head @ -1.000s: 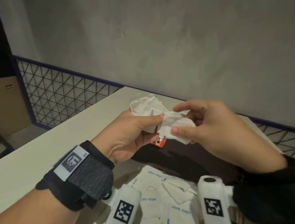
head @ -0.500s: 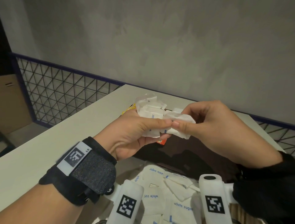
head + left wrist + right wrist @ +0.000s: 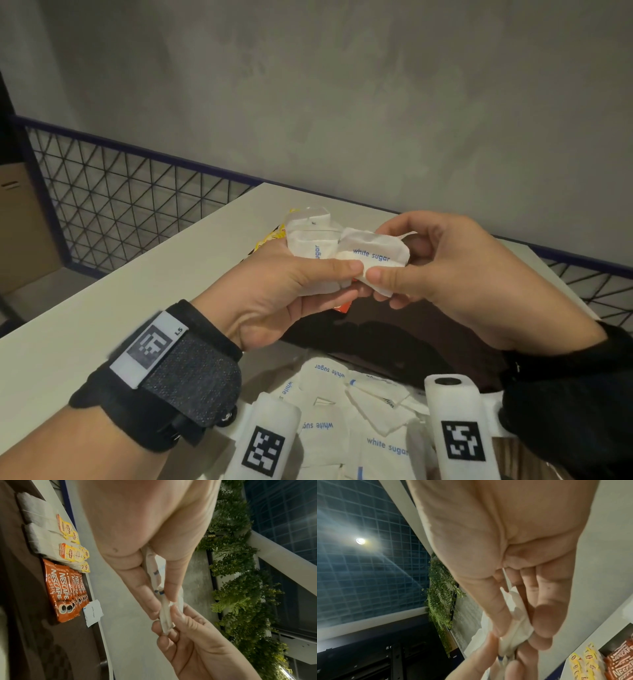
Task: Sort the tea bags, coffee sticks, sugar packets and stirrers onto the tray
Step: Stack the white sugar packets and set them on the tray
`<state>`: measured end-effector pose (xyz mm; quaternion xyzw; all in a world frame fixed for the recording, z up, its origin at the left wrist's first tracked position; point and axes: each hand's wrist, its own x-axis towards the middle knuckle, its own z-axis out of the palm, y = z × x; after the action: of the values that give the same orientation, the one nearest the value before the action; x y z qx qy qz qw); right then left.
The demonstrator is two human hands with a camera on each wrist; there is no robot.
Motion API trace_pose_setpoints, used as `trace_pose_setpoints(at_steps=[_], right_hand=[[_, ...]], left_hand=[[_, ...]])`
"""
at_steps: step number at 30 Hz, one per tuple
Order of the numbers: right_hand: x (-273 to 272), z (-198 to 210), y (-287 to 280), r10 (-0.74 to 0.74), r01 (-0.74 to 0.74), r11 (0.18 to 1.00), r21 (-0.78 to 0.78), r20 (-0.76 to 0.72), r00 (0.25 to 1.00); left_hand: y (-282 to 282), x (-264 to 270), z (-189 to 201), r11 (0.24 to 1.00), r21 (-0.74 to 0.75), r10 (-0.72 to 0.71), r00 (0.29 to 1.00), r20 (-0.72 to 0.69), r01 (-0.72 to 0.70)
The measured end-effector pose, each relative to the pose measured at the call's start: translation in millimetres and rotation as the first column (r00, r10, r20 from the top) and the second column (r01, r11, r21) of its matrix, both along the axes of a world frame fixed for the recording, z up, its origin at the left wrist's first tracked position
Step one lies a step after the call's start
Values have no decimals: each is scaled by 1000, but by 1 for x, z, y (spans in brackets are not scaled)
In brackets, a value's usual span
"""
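Note:
Above the dark brown tray, my left hand grips a small bundle of white sugar packets. My right hand pinches one more white sugar packet, printed side up, against that bundle, thumb to thumb. The left wrist view shows the packets edge-on between both hands. On the tray lie tea bags with yellow tags, a row of orange Nescafe coffee sticks and a single sugar packet. No stirrers are in view.
A loose pile of sugar packets lies on the white table close to me, in front of the tray. A blue-framed wire fence and a grey wall stand behind the table.
The right hand has brought its packet against the left hand's bundle and turned it print side up. Both hands stay above the tray.

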<state>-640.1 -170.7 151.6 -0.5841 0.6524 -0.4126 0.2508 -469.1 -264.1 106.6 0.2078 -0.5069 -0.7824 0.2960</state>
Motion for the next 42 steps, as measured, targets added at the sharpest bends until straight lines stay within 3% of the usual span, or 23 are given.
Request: trace_pose_setpoints(at_steps=[7,13,18,23,29,35,42], right_hand=[[7,-7,-2,24,-24,1000,2,-90,996],[0,-1,4,-30,31,1000,2,-84,996],[-1,22,-3,7,25,994,103,-291,957],[-36,56,-57,-113,193,974,120,-483,869],[-74,14,-105,-102,308,840,448,-427,899],[-91,-16,-132,-119,407,770,491,-516,848],[-99,-34,-153,-145,397,778,487,-475,868]], left_hand=[[-1,-2,-1,997,23,71,997,-15,-70],[2,1,6,999,12,41,998,-41,-41],[1,3,6,999,23,34,999,-21,-33],[-15,5,3,970,145,203,978,-39,-195],[-23,13,5,973,151,172,984,36,-176],[-30,15,4,974,151,167,986,24,-168],[-29,10,0,982,132,129,991,33,-132]])
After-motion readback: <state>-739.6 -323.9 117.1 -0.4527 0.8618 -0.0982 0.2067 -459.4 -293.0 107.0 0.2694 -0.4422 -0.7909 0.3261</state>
